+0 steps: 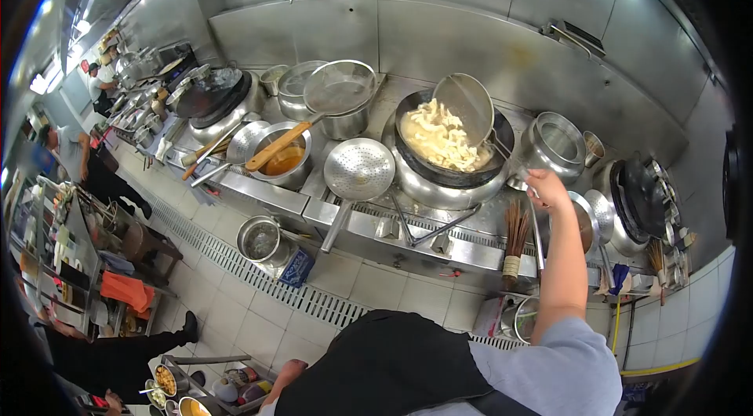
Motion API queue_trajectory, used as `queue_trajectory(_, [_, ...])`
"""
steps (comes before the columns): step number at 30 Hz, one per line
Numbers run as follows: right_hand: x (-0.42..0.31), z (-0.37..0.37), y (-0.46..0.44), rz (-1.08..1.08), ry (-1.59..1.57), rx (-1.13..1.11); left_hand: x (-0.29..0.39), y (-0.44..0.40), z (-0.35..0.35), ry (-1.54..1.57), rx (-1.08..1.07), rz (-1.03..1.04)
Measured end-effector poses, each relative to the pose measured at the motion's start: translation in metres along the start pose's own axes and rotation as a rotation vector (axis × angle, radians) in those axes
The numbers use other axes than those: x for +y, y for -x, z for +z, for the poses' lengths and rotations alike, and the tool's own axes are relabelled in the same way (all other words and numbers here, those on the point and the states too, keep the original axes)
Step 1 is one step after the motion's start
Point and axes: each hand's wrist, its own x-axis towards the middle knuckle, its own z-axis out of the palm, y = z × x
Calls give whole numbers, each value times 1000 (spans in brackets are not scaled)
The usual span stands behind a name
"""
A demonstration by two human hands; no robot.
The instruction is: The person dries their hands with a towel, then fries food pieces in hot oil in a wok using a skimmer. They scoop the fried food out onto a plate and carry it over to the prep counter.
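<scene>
My right hand (547, 188) is closed around the handle of a round mesh strainer (464, 108). The strainer is tilted over a black wok (502, 132) on the stove. Pale yellow pieces (438, 136) lie in cloudy liquid in the wok, some against the strainer's edge. My left hand (292, 370) hangs low beside the black apron, its fingers too small and partly hidden to make out. A perforated ladle (359, 170) rests left of the wok, its handle over the counter's front edge.
A bamboo brush (514, 247) stands at the counter edge. Left are a pot of brown liquid (283, 159) and a wooden-handled strainer (339, 87). A metal pot (260, 239) sits low in front of the counter. Several people stand at the left; one dark-trousered leg (149, 342) reaches the aisle.
</scene>
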Motion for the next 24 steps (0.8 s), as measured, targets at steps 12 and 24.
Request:
queue_trajectory(12, [-35,35,32,-347,1017,289,-12,-19,12,-42,-70,29])
queue_trajectory(24, [-83,72,0,-328,1118,193,-15,-12,28,-9,-52,36])
